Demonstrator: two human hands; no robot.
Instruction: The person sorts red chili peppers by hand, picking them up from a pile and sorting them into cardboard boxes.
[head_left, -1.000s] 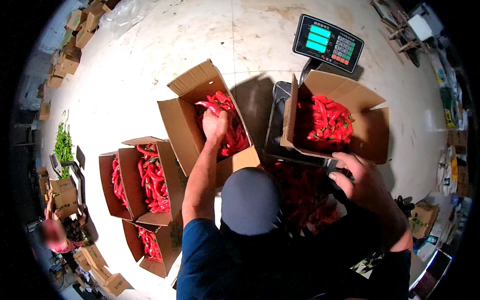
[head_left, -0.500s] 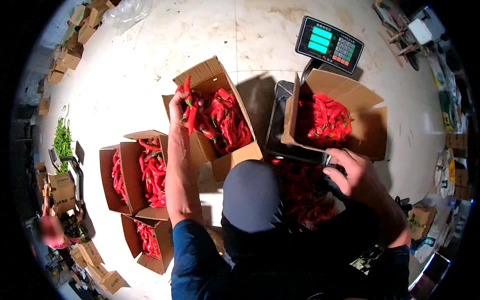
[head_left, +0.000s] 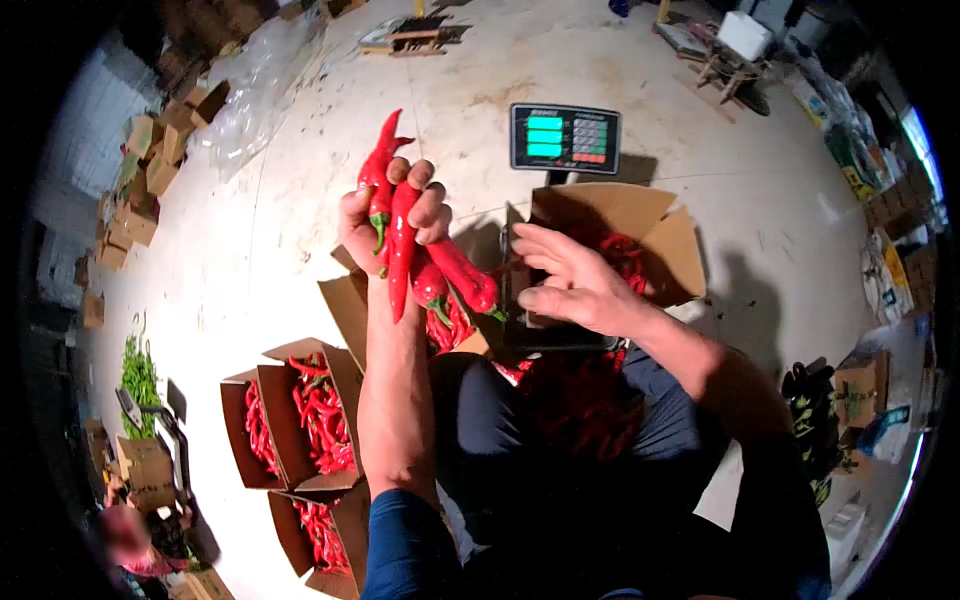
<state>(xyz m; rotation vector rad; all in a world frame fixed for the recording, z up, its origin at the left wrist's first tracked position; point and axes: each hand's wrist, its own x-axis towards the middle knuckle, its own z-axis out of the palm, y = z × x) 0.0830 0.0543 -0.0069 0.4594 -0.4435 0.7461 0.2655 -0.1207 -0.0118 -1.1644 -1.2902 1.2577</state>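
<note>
My left hand [head_left: 432,212] is closed around several long red chili peppers [head_left: 401,240], raised above an open cardboard box [head_left: 343,312] that holds more of them. Green stems show on the held ones. My right hand [head_left: 575,282], fingers stretched out and apart, hovers in front of another cardboard box [head_left: 672,250] of red peppers. That box sits on a platform scale whose display [head_left: 565,138] is lit green; my hand and forearm hide part of both. Between my legs lies a dark heap of red peppers [head_left: 580,400].
Cardboard boxes of red peppers [head_left: 325,415] stand on the floor to my left. Beyond them are a pile of green peppers [head_left: 138,375] and another person [head_left: 140,540]. Dark eggplants [head_left: 808,400] lie to my right. Plastic sheeting [head_left: 255,100] and stacked boxes [head_left: 150,170] line the far left.
My left hand has lifted the peppers up from the box and turned, fingers now facing me. My right hand has moved left from the scale box's near edge, its fingers opening out. The view has shifted.
</note>
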